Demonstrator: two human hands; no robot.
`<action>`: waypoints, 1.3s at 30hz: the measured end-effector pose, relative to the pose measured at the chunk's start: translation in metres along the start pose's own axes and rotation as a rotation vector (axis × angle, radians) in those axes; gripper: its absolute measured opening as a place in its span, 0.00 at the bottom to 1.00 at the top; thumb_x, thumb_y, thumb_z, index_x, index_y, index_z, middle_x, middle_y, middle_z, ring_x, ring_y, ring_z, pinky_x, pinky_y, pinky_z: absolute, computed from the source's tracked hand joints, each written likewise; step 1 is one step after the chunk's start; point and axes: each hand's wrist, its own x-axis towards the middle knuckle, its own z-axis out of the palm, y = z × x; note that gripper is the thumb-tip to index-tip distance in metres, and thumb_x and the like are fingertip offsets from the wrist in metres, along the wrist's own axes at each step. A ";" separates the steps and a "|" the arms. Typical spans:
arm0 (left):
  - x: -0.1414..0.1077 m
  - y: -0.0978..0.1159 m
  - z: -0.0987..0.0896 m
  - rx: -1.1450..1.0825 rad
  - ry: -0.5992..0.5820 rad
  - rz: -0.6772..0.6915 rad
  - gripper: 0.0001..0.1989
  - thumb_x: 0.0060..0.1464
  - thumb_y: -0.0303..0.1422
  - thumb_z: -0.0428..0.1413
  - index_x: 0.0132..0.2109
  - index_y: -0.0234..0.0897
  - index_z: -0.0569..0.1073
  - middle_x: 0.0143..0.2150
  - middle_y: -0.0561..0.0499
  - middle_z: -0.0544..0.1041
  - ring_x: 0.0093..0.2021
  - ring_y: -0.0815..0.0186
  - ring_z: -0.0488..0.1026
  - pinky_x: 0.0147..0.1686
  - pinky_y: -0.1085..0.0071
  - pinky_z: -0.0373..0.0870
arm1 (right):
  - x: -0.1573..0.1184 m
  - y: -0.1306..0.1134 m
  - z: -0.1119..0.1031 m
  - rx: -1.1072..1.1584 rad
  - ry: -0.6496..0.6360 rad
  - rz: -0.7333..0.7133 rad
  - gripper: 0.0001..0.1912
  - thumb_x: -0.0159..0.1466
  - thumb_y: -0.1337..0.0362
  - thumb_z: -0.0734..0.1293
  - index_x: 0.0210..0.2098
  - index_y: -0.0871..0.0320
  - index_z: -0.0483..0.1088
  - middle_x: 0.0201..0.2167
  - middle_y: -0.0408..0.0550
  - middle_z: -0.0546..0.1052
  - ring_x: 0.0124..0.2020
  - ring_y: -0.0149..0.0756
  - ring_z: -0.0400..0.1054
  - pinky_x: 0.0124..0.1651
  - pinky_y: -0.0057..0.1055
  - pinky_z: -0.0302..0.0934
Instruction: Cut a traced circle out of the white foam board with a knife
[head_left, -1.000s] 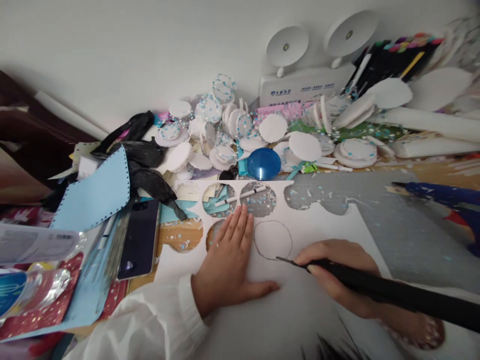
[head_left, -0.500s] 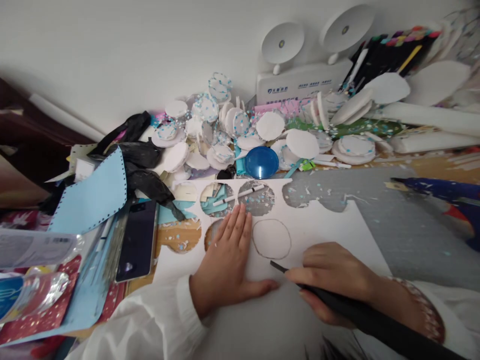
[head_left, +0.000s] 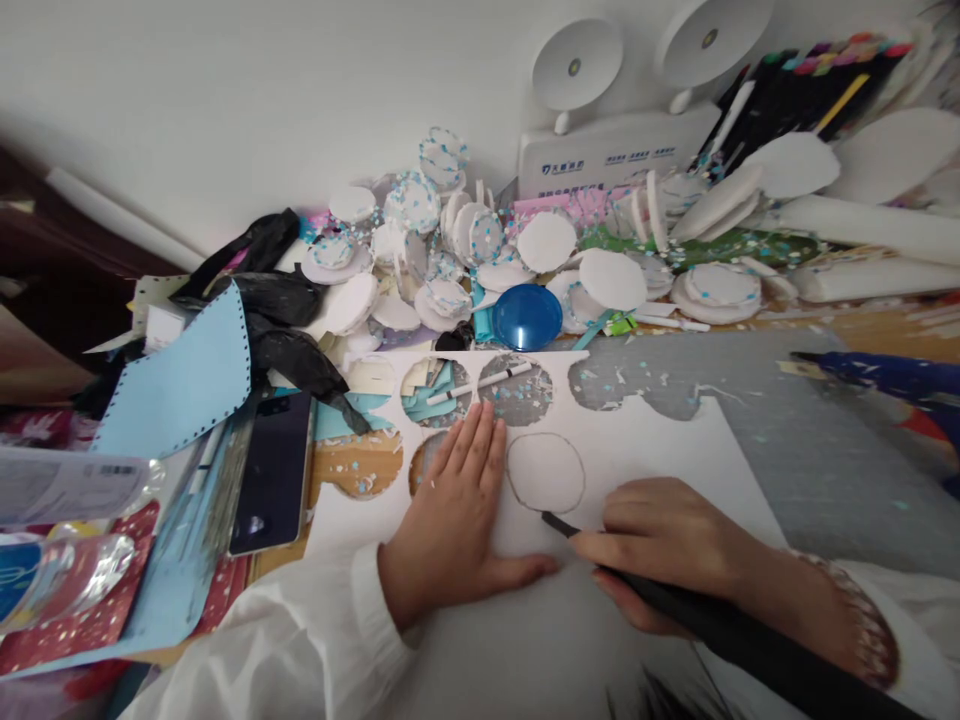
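A white sheet (head_left: 645,450), apparently foam board, lies in front of me with several round holes along its far and left parts. A drawn pencil circle (head_left: 546,472) marks its middle. My left hand (head_left: 457,520) presses flat on the sheet, fingers stretched out and thumb apart, just left of the circle and partly over a hole. My right hand (head_left: 667,550) is wrapped round a long black craft knife (head_left: 675,605). Its narrow dark tip is at the circle's lower edge; whether it touches the sheet I cannot tell.
White discs (head_left: 546,242) are heaped along the wall, with a blue round lid (head_left: 527,317) before them. A phone (head_left: 271,470) and blue papers (head_left: 180,380) lie left. A blue glue gun (head_left: 877,375) rests right on the grey mat (head_left: 817,480). Markers (head_left: 817,90) stand back right.
The knife tip has come slightly closer to the circle's lower edge. My left hand stays flat in the same place. The whole view has shifted a little.
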 end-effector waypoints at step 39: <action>-0.003 0.047 -0.012 -0.005 -0.074 0.145 0.33 0.64 0.43 0.43 0.69 0.23 0.52 0.72 0.32 0.45 0.72 0.49 0.40 0.67 0.55 0.53 | 0.021 0.017 -0.009 0.744 0.477 0.970 0.13 0.66 0.50 0.62 0.45 0.51 0.66 0.16 0.34 0.61 0.18 0.30 0.55 0.21 0.28 0.50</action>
